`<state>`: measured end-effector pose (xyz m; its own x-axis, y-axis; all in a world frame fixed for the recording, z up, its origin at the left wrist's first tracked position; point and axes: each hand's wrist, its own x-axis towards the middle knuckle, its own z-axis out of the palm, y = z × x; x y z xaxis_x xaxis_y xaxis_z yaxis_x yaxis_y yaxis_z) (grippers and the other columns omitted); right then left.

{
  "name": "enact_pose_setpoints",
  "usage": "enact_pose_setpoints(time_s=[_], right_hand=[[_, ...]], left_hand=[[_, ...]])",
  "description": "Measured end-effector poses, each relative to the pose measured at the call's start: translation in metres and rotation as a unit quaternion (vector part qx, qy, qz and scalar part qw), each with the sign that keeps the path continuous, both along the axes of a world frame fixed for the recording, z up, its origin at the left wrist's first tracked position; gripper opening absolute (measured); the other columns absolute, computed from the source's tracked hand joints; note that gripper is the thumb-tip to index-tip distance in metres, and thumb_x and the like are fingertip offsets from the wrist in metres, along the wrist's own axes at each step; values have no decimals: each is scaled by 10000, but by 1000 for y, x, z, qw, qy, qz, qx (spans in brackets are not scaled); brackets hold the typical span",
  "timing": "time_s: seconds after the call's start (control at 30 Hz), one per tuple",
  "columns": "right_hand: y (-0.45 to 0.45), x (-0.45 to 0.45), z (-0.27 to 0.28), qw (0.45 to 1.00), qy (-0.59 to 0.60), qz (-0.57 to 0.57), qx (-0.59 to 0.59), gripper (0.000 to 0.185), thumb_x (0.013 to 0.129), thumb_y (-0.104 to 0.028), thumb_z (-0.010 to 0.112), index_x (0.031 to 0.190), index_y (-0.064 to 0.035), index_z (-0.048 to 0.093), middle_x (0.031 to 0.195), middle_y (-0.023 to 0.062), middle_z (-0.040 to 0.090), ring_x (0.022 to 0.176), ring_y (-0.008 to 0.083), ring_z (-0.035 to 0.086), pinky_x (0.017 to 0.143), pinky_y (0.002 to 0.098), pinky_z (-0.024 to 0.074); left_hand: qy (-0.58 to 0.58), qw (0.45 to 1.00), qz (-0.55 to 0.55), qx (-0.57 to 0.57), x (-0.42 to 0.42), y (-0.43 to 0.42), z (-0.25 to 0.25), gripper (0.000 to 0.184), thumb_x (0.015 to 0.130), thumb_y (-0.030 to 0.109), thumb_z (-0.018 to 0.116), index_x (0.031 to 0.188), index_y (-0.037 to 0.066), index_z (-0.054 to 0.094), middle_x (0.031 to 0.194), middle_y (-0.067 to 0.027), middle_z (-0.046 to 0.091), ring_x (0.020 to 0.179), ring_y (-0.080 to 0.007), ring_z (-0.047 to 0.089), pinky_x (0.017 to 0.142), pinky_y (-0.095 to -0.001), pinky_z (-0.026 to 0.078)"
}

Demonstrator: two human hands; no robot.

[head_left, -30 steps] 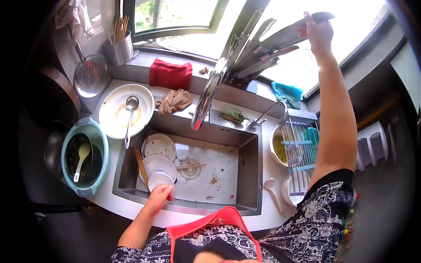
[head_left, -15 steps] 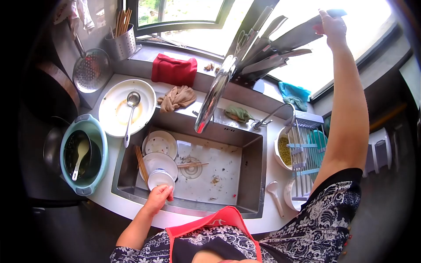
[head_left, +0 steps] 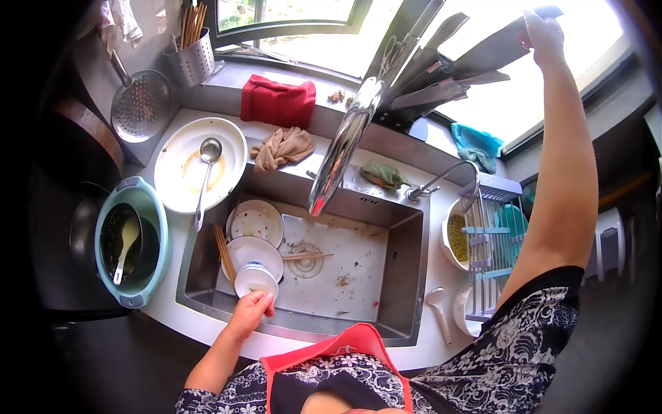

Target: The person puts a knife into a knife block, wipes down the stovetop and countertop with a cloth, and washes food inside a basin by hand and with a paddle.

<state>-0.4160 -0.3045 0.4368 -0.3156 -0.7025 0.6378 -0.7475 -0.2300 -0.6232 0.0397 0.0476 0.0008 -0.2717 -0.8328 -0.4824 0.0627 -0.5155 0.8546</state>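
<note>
My left hand (head_left: 251, 314) is closed on the near rim of a small white bowl (head_left: 255, 279) with a blue band. The bowl is over a white plate (head_left: 256, 254) in the sink; contact between them is unclear. Behind lies another soiled plate (head_left: 256, 222), with chopsticks (head_left: 225, 253) along the left. My right hand (head_left: 545, 40) is raised high at the window, closed round the dark handle of a broad kitchen knife (head_left: 486, 52). Glare blurs the fingers. The knife's lower end meets the other knives (head_left: 427, 93) on the sill.
A chrome tap (head_left: 348, 141) rises over the sink (head_left: 407, 276). A large plate with a ladle (head_left: 210, 150) and a blue-green basin (head_left: 162, 241) stand left. Right are a dish rack (head_left: 491, 241), a bowl of green beans (head_left: 456, 238) and a white spoon (head_left: 439, 314).
The view has shifted slightly, so the sink and sill appear farther right. Both hands keep their holds, and the bowl stays in about the same place over the plates.
</note>
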Motion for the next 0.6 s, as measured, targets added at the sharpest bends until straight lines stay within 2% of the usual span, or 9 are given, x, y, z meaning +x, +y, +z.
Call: enact_pose_setpoints(time_s=[0.17,0.27,0.33,0.4,0.47,0.5,0.53,0.57,0.6], right_hand=[[-1,1,-11,1000,0,-18,4,470,830,-378,606,925,80,561,657,115,624,572,162,616,557,256,492],[-5,9,-28,999,-7,-30,31,482,828,-390,607,926,80,561,650,111,624,575,159,615,562,255,490],[-5,27,-47,995,-29,-34,89,501,832,-416,613,889,81,578,615,97,637,517,149,623,536,243,501],[-6,40,-75,990,-77,-36,112,492,846,-397,608,883,93,572,615,101,637,505,156,626,478,236,488],[-9,42,-103,981,-149,0,126,459,862,-350,592,931,102,546,643,126,640,489,167,621,472,253,491],[-7,44,-114,975,-183,23,121,432,869,-324,580,953,97,536,654,134,640,476,176,615,469,257,489],[-5,46,-124,968,-218,45,115,406,876,-299,568,975,93,525,665,141,639,463,184,610,466,261,488],[-4,47,-132,966,-244,28,85,369,872,-254,563,1015,84,528,705,140,639,538,186,627,466,264,486],[5,52,-136,965,-246,26,84,369,872,-254,563,1015,84,528,705,140,639,538,186,627,466,264,486]], left_hand=[[5,1000,-1,6,-2,-2,3,284,929,209,496,711,35,550,690,-39,555,636,-124,519,623,-253,430],[-4,999,4,52,-6,-13,10,240,923,195,515,737,45,537,654,-11,534,614,-97,489,603,-241,412],[-4,1000,-21,-17,-8,-36,21,114,900,143,532,856,38,535,713,-7,547,649,-91,507,612,-240,422],[-64,992,-25,-110,-13,-69,27,143,850,107,569,965,34,525,814,-33,558,704,-107,527,628,-247,436],[-217,942,-54,-251,-26,-109,59,271,795,107,599,1046,37,524,968,-93,548,863,-178,552,747,-304,460],[-264,905,-43,-331,-31,-131,61,373,770,119,623,1114,50,496,1066,-123,506,963,-226,521,824,-341,440],[-309,859,-33,-407,-37,-154,58,477,744,132,647,1182,64,469,1165,-153,463,1062,-273,490,901,-379,420],[-372,809,-8,-454,-43,-176,56,573,733,139,659,1247,87,414,1246,-166,403,1125,-314,437,953,-409,380],[-431,752,16,-498,-48,-200,52,670,721,145,671,1313,110,359,1328,-178,342,1188,-355,385,1004,-440,339]])
